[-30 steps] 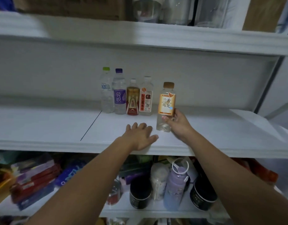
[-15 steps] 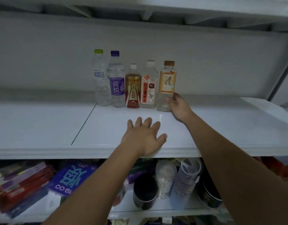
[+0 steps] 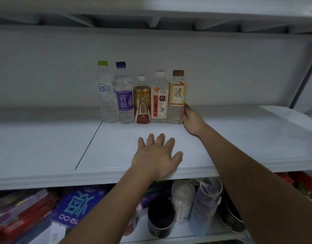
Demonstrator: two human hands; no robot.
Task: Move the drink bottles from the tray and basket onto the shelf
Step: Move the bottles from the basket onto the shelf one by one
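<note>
Several drink bottles stand in a row at the back of the white shelf. From the left: a green-capped water bottle, a purple-capped water bottle, a short gold and red bottle, a white-capped bottle with a red label, and a brown-capped oolong tea bottle at the right end. My right hand grips the lower part of the tea bottle, which stands upright on the shelf. My left hand rests flat on the shelf near its front edge, fingers spread. Tray and basket are out of view.
The shelf below holds boxes and packets at the left, a black can, a clear jar, a lilac flask and a dark tin. Another shelf runs overhead. A metal upright stands at the right.
My right hand carried the tea bottle back from the shelf's front and set it at the right end of the row. My left hand stayed flat on the shelf.
</note>
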